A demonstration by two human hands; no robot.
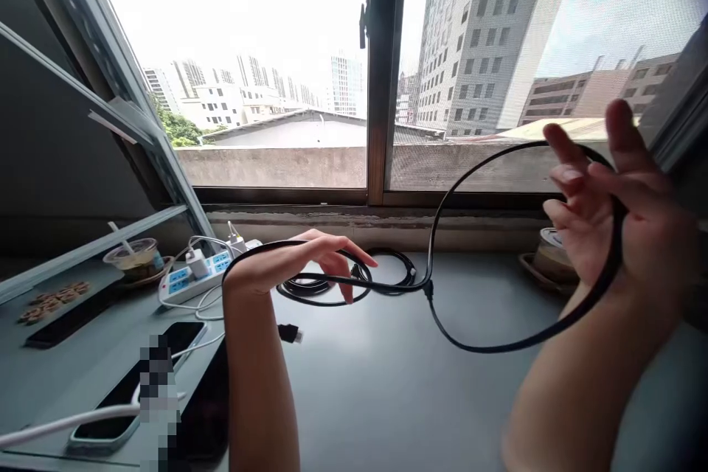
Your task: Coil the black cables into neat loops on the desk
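Note:
A black cable (498, 346) hangs in a wide loop between my two hands. My left hand (318, 254) is bent down at the wrist, its fingers loosely apart. The cable runs over that wrist and passes by the fingers. On the right, my raised right hand (613, 199) has its fingers spread, and the loop passes round it between thumb and fingers. A small dark joint (428, 290) on the cable lies between the hands. Beyond my left hand, coiled black cable (401, 254) rests on the grey table (409, 398). A black plug (290, 333) with a metal end is beside my left forearm.
At the left are a white power strip (193, 284) with chargers, a phone (119, 405), a plastic cup (138, 258) and a metal shelf frame (171, 162). A jar (553, 254) stands on a dish at the back right. Behind the table is a window (381, 88).

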